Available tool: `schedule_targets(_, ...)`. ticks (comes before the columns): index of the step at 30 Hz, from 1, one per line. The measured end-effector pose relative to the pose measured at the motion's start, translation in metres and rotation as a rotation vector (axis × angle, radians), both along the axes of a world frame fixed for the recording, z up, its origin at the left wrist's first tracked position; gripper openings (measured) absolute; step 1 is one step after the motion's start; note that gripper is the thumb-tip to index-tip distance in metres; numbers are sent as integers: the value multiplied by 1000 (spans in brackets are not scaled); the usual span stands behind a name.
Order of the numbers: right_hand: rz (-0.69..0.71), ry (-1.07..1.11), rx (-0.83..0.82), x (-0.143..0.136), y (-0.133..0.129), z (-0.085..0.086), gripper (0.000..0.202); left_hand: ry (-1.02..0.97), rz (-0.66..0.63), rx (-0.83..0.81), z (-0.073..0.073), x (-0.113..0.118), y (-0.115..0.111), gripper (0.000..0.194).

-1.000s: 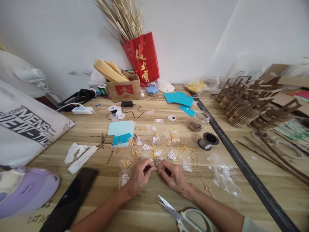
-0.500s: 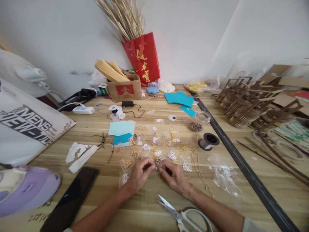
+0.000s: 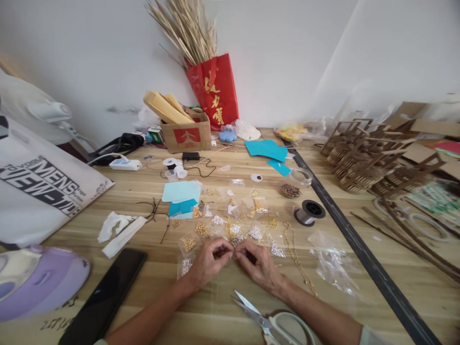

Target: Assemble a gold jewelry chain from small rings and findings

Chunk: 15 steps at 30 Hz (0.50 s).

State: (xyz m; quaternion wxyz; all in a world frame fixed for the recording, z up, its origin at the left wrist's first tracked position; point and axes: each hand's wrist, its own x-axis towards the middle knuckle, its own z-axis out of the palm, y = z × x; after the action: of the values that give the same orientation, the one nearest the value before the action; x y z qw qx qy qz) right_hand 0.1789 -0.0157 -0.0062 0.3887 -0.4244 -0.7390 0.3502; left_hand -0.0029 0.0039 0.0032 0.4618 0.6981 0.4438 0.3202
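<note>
My left hand (image 3: 212, 258) and my right hand (image 3: 257, 260) meet fingertip to fingertip over the wooden table, each closed in a pinch. Whatever lies between the fingers is too small to make out. Just beyond the fingertips are silver-coloured beads (image 3: 255, 233) in a small heap. A little bag of gold findings (image 3: 188, 243) is left of my left hand, with a bag of silver rings (image 3: 186, 266) nearer me. To the right of my right hand lie white rings (image 3: 276, 249) and a gold chain (image 3: 295, 258). Open scissors (image 3: 264, 322) rest below my right hand.
A spool of clear line (image 3: 309, 212) and a tub of mixed beads (image 3: 290, 190) stand on the right, near a black strip (image 3: 354, 242). Woven baskets (image 3: 359, 158) crowd the far right. On the left are a phone (image 3: 104, 294), a purple appliance (image 3: 43, 282) and paper strips (image 3: 124, 235).
My two hands have drawn slightly closer, so the fingertips now nearly touch. The view has shifted very slightly; the things on the table stay in place.
</note>
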Motion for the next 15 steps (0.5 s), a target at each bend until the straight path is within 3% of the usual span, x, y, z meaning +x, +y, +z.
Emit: schedule_targets(15,52,-63,-49,2,-1,4,18,18,-12,66,6,3,-1,9)
